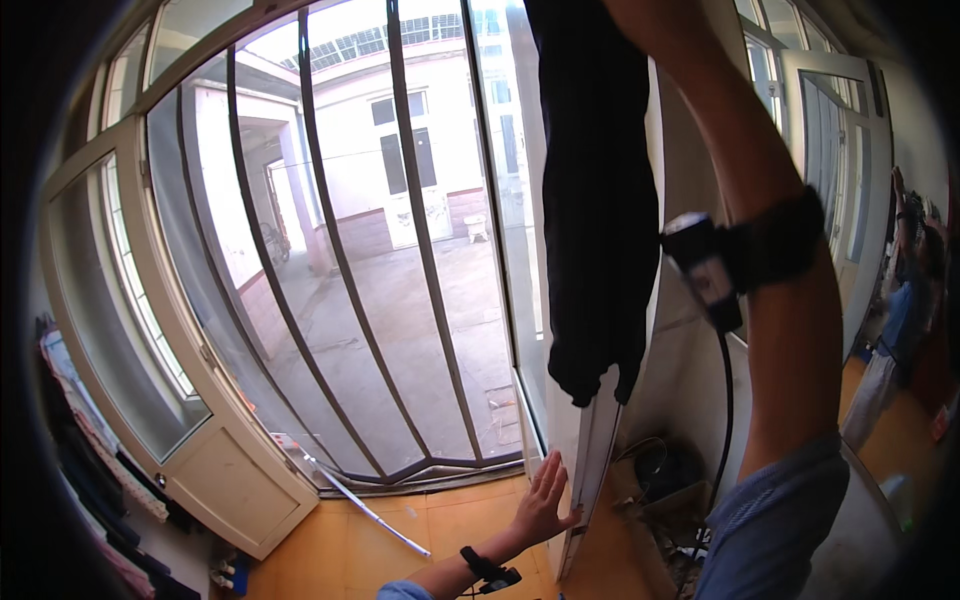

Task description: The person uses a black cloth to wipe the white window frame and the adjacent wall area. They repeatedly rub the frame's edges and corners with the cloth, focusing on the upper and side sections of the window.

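Observation:
A long black garment (600,202) hangs down along the edge of a white-framed glass door (592,450) that stands open. Below the garment's hem my left hand (546,499) rests against the door frame, fingers spread, holding nothing. My right arm reaches up beside the garment to the top of the picture. The fingers of that hand are cut off by the picture's edge, so what they touch is hidden. Both forearms wear black straps with small devices.
At left stands another door panel (240,472) with clothes (90,420) behind it. A white pole (367,510) lies on the orange floor (465,517). A curtain with dark strips covers the doorway. Right of the door are a box with cables and a mirror (889,360).

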A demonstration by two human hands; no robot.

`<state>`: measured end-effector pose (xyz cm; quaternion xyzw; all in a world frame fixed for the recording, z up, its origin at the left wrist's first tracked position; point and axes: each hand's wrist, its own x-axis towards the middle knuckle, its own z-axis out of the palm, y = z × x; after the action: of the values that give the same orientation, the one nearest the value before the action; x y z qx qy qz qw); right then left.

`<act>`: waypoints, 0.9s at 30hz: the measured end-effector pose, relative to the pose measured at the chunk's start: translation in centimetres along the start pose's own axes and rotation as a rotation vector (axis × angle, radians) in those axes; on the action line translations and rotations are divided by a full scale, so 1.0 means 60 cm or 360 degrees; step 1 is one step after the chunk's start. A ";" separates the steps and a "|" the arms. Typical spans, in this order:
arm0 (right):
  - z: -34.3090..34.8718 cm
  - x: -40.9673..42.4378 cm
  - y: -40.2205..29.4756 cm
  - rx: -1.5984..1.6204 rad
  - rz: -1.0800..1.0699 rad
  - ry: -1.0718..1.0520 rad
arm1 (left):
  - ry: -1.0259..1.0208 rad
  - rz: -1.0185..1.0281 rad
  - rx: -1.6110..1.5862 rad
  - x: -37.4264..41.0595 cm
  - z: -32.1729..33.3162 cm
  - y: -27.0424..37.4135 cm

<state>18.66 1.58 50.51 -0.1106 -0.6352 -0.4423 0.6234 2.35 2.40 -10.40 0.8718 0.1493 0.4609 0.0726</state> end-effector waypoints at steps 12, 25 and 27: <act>0.000 -0.150 -0.147 -0.0068 0.0115 -0.0094 | -0.0096 -0.0311 0.0096 -0.038 -0.027 -0.016; -0.107 -0.484 -0.307 -0.0392 0.0386 -0.0421 | -0.0167 -0.0178 0.0057 0.002 -0.015 0.010; -0.122 -0.539 -0.328 -0.0347 0.0390 -0.0413 | -0.0179 -0.0171 0.0040 -0.001 -0.006 0.002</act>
<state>16.51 -1.74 12.14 -0.3100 -0.6403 -0.4114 0.5698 2.04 2.29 -10.19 0.8878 0.1973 0.4048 0.0944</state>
